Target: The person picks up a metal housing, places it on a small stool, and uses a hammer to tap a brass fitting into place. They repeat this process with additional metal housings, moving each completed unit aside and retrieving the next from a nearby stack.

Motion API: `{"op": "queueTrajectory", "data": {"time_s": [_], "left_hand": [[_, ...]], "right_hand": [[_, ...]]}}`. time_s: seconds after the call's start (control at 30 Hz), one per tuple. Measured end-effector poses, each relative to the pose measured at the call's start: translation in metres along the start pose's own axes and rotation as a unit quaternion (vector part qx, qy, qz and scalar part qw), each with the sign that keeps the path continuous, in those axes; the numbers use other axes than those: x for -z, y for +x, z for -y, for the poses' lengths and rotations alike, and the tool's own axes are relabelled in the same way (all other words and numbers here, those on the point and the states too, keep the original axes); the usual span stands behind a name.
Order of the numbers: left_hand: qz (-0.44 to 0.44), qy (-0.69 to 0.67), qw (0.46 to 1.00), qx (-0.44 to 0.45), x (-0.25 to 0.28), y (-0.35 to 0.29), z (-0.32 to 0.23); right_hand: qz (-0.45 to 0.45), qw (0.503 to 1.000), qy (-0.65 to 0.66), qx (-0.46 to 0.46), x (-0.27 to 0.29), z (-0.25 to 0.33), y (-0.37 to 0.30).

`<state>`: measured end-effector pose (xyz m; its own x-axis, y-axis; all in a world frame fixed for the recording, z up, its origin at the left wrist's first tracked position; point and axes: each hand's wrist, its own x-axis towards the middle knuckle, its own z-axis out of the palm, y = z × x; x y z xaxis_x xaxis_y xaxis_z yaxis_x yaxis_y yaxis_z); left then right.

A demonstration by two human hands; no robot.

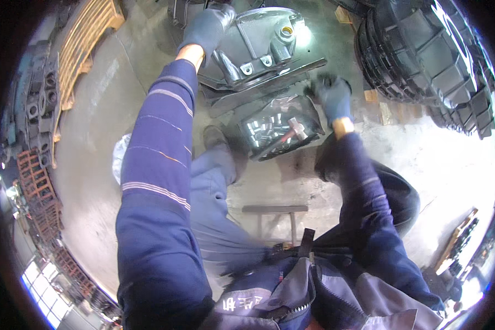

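Observation:
My left hand (pixel 208 26), in a dark glove, rests on the top left edge of a large grey cast metal housing (pixel 258 47) that stands on the concrete floor. My right hand (pixel 333 94), also gloved and blurred, hovers at the upper right corner of a black tray (pixel 313 118) lined with clear plastic. Inside the tray lie several short shiny metal bolts or sleeves (pixel 261 129) and a hammer (pixel 289 132) with a reddish handle. Whether the right hand holds anything is hidden by blur.
A stack of big black ribbed parts (pixel 423 55) fills the upper right. Wooden pallets (pixel 85 38) and dark and rust-coloured castings (pixel 38 176) line the left. A small metal stool (pixel 275 212) stands between my legs. My foot (pixel 214 136) is beside the tray.

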<state>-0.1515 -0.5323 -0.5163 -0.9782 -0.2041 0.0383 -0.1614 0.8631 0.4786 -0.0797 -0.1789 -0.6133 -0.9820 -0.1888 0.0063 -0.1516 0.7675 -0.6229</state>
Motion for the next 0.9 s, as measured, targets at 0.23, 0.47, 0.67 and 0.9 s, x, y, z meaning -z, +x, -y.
{"op": "queueTrajectory", "data": {"time_s": [0.23,0.47,0.67,0.9], "left_hand": [[0.003,0.030,0.999,0.039,0.007,-0.001,-0.008],[0.020,0.032,0.999,0.028,0.008,-0.001,-0.009],[0.042,0.023,0.998,0.049,0.012,-0.002,-0.014],[0.036,0.014,0.997,0.061,0.013,-0.007,-0.016]], "right_hand": [[0.218,0.876,0.239,-0.358,-0.131,-0.041,-0.153],[0.246,0.784,0.341,-0.456,-0.179,-0.013,-0.177],[0.192,0.694,0.432,-0.544,-0.191,-0.006,-0.166],[0.105,0.561,0.603,-0.558,-0.205,-0.038,-0.189]]}}
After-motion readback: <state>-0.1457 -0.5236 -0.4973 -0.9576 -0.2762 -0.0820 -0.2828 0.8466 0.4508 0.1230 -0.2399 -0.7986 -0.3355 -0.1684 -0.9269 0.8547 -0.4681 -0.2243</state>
